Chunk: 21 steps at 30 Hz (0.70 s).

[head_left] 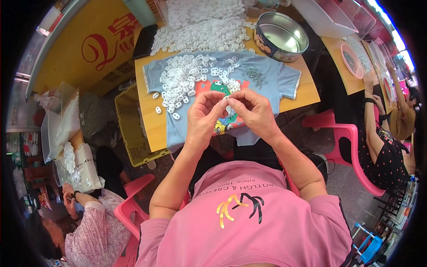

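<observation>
White plastic piece (227,101) pinched between the fingertips of my left hand (202,116) and right hand (254,112), above the blue shirt (267,78); a slip would probably drop it among loose pieces (182,82) beyond.

Both forearms reach forward, elbows bent; the left hand (202,116) and right hand (253,111) meet, fingertips pinched together in a tight grip.
</observation>
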Available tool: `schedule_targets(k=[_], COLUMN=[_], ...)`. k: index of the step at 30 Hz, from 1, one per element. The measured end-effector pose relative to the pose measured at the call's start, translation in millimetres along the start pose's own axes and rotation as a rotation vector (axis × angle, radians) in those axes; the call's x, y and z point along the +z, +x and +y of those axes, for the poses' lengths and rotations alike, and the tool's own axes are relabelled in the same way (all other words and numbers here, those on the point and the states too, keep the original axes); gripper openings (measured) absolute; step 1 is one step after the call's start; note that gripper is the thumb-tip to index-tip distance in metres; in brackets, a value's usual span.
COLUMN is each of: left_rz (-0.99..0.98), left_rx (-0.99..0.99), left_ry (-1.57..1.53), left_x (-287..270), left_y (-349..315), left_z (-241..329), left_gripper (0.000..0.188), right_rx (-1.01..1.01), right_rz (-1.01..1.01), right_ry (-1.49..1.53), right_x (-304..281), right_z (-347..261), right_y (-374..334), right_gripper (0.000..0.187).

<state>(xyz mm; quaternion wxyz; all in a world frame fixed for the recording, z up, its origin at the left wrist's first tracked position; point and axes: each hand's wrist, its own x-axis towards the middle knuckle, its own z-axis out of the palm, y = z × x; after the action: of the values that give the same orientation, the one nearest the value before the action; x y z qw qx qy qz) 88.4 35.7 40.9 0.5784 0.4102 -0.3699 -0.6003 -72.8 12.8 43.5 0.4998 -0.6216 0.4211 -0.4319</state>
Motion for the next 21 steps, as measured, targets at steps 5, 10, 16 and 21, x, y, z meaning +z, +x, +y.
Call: schedule_targets(k=[5, 10, 16, 21], left_rz=[0.016, 0.042, -0.007, 0.039], left_rx=[0.041, 0.010, -0.107, -0.064], left_ry=[0.158, 0.112, 0.177, 0.256], left_x=[-2.5, -3.1, -8.4, -18.8], left_y=[-15.0, -25.7, -30.2, -25.3], left_z=[-8.6, -16.4, -16.4, -19.2], left_gripper=[0.017, 0.017, 0.016, 0.013], right_rx=[0.157, 0.332, 0.102, -0.221], right_rz=[-0.012, 0.035, -0.070, 0.112], right_ry=[0.121, 0.388, -0.007, -0.657], right_x=[3.6, 8.5, -10.9, -51.6], right_z=[-2.0, 12.9, 21.8, 24.3], right_y=[-10.9, -23.0, -31.5, -17.0], right_gripper=[0.019, 0.018, 0.014, 0.008])
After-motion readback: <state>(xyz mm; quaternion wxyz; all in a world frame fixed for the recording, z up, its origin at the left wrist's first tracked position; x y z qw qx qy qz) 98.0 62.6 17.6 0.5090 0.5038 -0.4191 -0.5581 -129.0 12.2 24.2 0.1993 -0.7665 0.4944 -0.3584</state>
